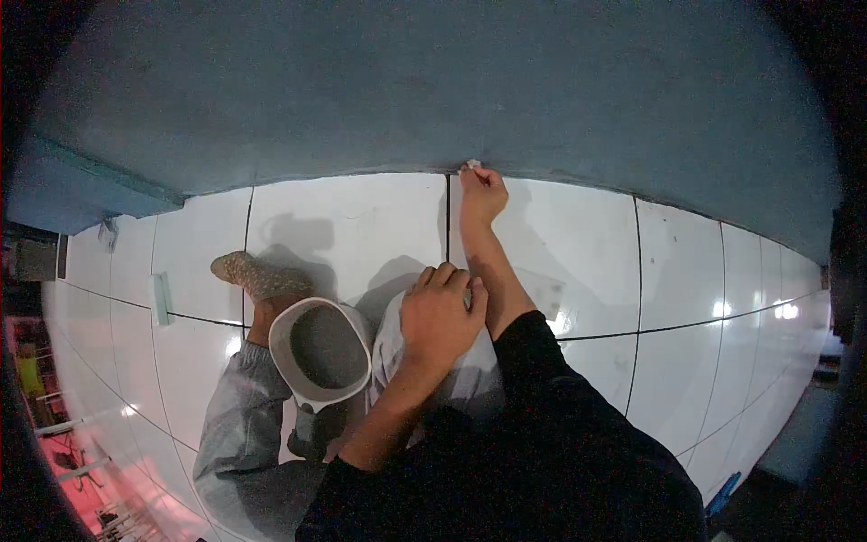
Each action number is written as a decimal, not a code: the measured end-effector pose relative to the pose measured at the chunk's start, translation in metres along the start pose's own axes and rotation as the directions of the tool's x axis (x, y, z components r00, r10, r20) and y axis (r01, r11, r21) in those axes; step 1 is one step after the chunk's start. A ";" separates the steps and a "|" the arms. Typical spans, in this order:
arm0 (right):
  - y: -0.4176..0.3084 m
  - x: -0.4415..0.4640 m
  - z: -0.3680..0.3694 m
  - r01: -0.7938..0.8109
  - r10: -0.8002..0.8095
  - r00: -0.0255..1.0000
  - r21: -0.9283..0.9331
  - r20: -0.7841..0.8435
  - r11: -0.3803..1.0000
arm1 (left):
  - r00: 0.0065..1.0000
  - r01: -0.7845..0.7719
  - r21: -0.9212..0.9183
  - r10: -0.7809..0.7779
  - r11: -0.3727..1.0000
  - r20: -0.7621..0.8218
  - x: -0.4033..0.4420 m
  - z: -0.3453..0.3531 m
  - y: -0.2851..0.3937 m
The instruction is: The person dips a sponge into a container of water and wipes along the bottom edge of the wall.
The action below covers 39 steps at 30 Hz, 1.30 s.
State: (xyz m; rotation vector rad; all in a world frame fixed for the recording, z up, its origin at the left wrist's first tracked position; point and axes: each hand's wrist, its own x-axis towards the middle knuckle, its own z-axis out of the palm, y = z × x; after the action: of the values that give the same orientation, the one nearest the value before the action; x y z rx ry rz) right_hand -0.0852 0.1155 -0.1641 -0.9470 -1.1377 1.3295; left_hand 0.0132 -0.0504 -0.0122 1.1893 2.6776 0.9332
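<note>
My right hand point(486, 191) pinches a small piece of white material point(472, 164) against the foot of the blue-grey wall point(433, 90), where it meets the white tiled floor point(352, 212). My left hand point(442, 312) rests palm down on my knee, its fingers lying over the grey trouser cloth and nothing visible in it. Left of that knee stands a white container point(282, 361) with a grey surface inside it and a dark handle point(312, 432) toward me.
A speckled sock point(257, 275) covers my foot beside the container. A pale strip point(160, 300) lies on the tiles at the left. Farther left are a ledge point(99, 181) along the wall and cluttered items in reddish light. A blue object point(722, 495) lies at the lower right.
</note>
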 end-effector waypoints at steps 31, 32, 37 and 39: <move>-0.007 0.095 -0.097 0.020 0.084 0.960 0.363 -0.267 0.932 | 1.000 0.017 0.015 -0.017 1.000 0.007 -0.001 0.001 -0.001; -0.014 0.101 -0.101 0.017 0.082 0.953 0.321 -0.290 0.947 | 1.000 0.023 0.010 -0.023 1.000 -0.003 0.000 0.002 -0.001; 0.003 0.070 -0.071 -0.075 0.092 0.970 0.082 -0.224 0.994 | 1.000 0.004 0.009 -0.004 1.000 0.012 0.003 0.005 0.003; 0.013 0.053 -0.055 -0.063 0.084 0.977 0.113 -0.198 0.992 | 1.000 0.002 0.035 -0.003 0.999 0.029 0.000 0.003 0.001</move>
State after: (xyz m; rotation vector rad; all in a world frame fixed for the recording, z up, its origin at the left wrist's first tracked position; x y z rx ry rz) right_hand -0.0397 0.1746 -0.1852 -1.0292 -0.8755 1.3064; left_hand 0.0146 -0.0480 -0.0136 1.1967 2.6825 0.8654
